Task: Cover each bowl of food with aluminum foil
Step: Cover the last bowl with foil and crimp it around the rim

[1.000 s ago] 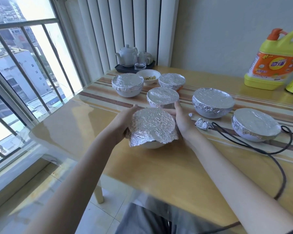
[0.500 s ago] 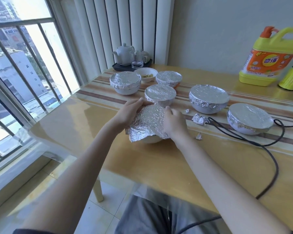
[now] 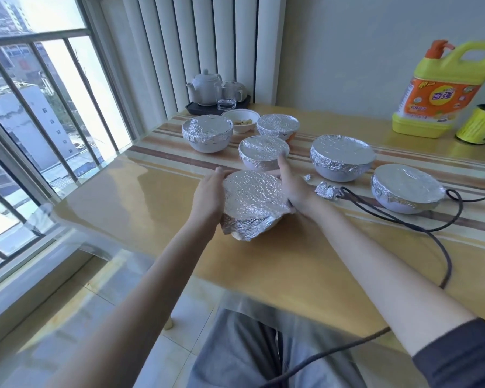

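A white bowl under crinkled aluminum foil (image 3: 254, 203) sits near the middle of the yellow table (image 3: 291, 270). The foil hangs loose at the front. My left hand (image 3: 207, 194) presses the foil against the bowl's left side, and my right hand (image 3: 291, 186) presses its right side with fingers pointing away from me. Several other bowls stand behind with foil tight over them: at back left (image 3: 207, 131), back middle (image 3: 277, 126), centre (image 3: 263, 151), right (image 3: 342, 156) and far right (image 3: 406, 190). A small white bowl of food (image 3: 241, 120) stands open at the back.
Foil scraps (image 3: 326, 190) lie right of my right hand. A black cable (image 3: 403, 219) loops over the table's right part. A yellow detergent jug (image 3: 445, 91) and a yellow spool (image 3: 479, 124) stand at back right; a teapot tray (image 3: 207, 89) at the back. A barred window is on the left.
My right hand has come off the top of the foil onto the bowl's right side. More foil is folded down around the rim, and the left hand stays on the left side.
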